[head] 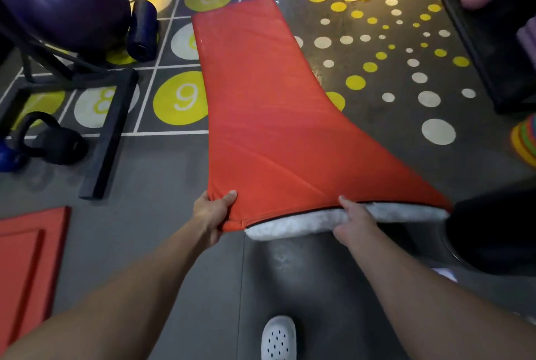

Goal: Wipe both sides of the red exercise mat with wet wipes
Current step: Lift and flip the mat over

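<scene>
The red exercise mat (261, 104) lies lengthwise on the floor (174, 258), its far end flat and its near end lifted. The left hand (213, 214) pinches the near left corner; the right hand (352, 222) closes on the near edge, where white padding (313, 222) shows at an open seam. The mat sags between the grips, so it looks soft, floppy and fairly light; holding both near corners should suit turning it. No wipes or wipe container are in view.

Numbers 3, 8, 9 on floor circles (182, 97)
</scene>
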The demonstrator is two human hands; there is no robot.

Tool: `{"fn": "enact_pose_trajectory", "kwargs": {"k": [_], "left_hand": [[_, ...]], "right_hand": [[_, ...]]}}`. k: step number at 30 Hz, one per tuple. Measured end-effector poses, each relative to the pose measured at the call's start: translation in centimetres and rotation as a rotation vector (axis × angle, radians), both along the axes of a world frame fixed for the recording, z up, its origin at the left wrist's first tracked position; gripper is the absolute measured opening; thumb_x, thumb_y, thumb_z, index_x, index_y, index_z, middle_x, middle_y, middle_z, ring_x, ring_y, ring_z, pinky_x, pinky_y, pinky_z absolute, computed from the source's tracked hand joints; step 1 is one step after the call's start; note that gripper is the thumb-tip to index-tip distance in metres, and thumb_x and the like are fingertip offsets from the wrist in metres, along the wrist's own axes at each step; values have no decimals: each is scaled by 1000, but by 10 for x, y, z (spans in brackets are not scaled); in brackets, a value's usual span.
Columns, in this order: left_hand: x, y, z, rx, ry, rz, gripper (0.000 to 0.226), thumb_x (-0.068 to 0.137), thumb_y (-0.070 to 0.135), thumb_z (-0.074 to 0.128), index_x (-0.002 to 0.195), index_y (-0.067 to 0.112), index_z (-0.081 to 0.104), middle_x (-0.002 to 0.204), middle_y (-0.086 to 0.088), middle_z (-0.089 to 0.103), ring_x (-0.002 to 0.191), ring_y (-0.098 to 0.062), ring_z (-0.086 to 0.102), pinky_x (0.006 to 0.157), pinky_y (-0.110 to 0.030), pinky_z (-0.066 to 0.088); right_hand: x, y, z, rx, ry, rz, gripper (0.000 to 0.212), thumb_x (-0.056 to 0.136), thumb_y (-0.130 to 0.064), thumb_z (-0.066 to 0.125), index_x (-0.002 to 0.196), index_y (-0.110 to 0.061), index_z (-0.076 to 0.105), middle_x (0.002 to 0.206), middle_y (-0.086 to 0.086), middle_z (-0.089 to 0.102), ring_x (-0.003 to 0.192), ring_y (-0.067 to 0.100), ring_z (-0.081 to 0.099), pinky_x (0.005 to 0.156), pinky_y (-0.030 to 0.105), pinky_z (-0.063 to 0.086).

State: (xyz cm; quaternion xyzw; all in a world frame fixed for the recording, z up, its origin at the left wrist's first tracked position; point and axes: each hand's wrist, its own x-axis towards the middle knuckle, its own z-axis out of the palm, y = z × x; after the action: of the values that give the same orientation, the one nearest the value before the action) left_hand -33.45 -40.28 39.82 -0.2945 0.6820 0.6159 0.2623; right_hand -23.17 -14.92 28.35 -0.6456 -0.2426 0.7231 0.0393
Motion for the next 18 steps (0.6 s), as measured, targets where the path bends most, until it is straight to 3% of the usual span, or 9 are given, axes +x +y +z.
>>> {"fn": "enact_pose_trajectory", "kwargs": {"k": [4,7,9,11,14,16,18], "left_hand": [[20,-2,-34,-83,-79,-14,39,89,13,71,126,9,57,117,-14,68,91,-30,68,68,-42,58],[36,-5,-55,-209,-117,-50,37,88,19,74,121,13,58,111,-10,67,89,-29,67,65,-40,58],[42,-11,-75,-365,-102,-111,41,83,20,79,117,6,61,108,-10,66,94,-31,67,73,-40,56],[49,-10,-104,-456,-110,-227,46,66,24,86,102,7,64,98,-11,69,90,-32,68,76,-38,54],[55,-23,-211,-558,-152,-322,63,40,33,78,101,22,67,85,-9,73,83,-33,71,80,-45,59],[66,-14,-247,-574,-150,-304,70,45,34,69,114,19,65,101,-13,73,97,-39,68,89,-55,55],[82,13,-245,-634,-108,-311,70,66,34,70,132,14,56,128,-18,61,117,-41,59,103,-49,47]], "right_hand": [[28,-6,-10,-114,-41,184,38,89,-24,70,119,-2,63,119,9,67,103,26,66,92,42,53],[41,-15,-11,-197,-136,335,32,96,-29,62,120,-9,64,112,10,69,101,28,66,93,41,52],[46,-17,-4,-204,-272,469,29,95,-30,63,111,-6,61,105,12,65,91,28,62,89,40,52],[54,-14,-19,-168,-443,640,34,93,-30,63,114,-4,54,113,15,56,98,29,58,93,40,52],[72,-12,-52,122,-579,916,43,94,-27,53,128,-2,51,139,16,50,124,33,52,104,40,46],[79,-9,-85,199,-514,995,38,95,-20,54,127,0,55,136,18,54,122,34,55,102,38,45],[82,0,-127,307,-449,978,37,92,-12,57,125,6,57,129,19,60,116,34,59,93,36,48]]}}
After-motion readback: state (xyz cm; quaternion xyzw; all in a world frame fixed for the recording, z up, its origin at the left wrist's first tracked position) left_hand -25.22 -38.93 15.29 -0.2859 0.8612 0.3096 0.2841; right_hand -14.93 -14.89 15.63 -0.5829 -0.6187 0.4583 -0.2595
